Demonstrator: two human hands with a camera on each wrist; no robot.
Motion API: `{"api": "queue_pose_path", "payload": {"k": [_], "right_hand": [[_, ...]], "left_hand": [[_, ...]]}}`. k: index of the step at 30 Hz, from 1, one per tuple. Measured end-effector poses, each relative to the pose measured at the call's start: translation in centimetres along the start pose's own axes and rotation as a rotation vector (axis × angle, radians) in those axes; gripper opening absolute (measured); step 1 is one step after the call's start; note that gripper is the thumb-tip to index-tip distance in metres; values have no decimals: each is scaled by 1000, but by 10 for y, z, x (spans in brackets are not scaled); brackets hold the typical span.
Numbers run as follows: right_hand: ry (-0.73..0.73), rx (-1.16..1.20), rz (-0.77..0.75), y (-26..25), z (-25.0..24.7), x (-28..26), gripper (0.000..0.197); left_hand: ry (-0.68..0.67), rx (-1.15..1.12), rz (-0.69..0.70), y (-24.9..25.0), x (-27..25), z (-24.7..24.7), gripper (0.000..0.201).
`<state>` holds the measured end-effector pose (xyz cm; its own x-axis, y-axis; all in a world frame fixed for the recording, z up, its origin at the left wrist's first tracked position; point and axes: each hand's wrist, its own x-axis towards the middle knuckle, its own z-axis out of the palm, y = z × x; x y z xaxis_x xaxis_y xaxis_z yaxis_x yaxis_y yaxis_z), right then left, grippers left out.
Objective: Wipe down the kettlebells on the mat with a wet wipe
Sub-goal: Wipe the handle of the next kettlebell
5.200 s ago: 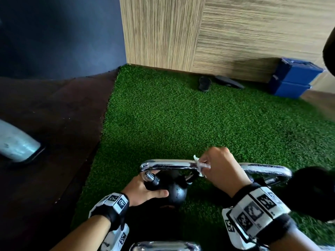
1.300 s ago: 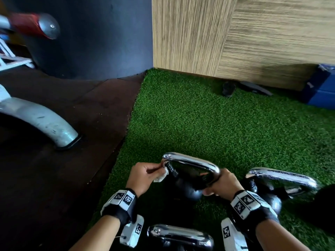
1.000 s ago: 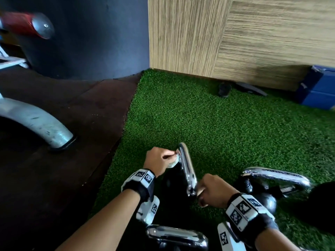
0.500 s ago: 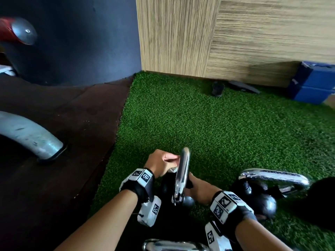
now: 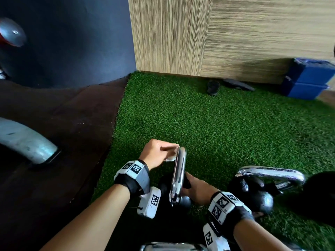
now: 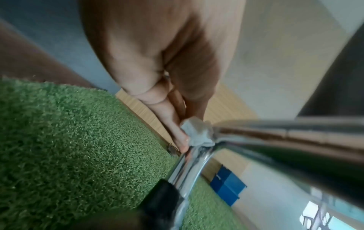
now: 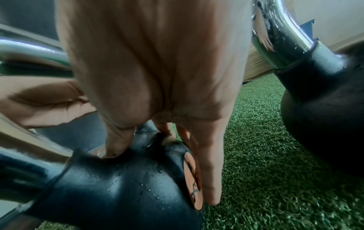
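Observation:
A black kettlebell stands on the green turf mat, its chrome handle edge-on to me. My left hand pinches a white wet wipe against the far top corner of that handle. The left wrist view shows the wipe bunched between my fingertips and the chrome handle. My right hand rests on the kettlebell's body, with straight fingers along its orange disc and the thumb on top. A second kettlebell stands to the right.
A third chrome handle shows at the bottom edge. Dark floor borders the mat on the left, with a grey machine leg. Far off are a wood-panel wall, blue boxes and dark sandals.
The kettlebell was turned until its handle faces me edge-on. My right hand left the handle and went down to the body. My left hand slid the wipe toward the handle's far top corner.

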<state>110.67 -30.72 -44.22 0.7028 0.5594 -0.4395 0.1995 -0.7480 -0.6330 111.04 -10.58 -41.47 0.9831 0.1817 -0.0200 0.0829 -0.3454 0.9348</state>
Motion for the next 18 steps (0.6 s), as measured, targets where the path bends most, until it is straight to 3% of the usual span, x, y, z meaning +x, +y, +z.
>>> {"api": "queue_pose_path", "payload": {"k": [2,7,12,15,18], "right_hand": [[-12,12,12,0,1,-1,63],[-38,8,45,-3,-1,-3,68],[-71,131,129,-4,0,-6,73],[-70,200,135,-1,1,-7,73],[-66,203,133,2,0,-7,74]], "left_hand": [[-57,-170,-35,3,-3,-3,28],[-167,-284,35,4,-16,-15,35],[-50,-180,43,10,-18,-9,28],[-163,-233,-27,10,-27,-12,21],[-260,-173,-4,8,-37,-20,18]]}}
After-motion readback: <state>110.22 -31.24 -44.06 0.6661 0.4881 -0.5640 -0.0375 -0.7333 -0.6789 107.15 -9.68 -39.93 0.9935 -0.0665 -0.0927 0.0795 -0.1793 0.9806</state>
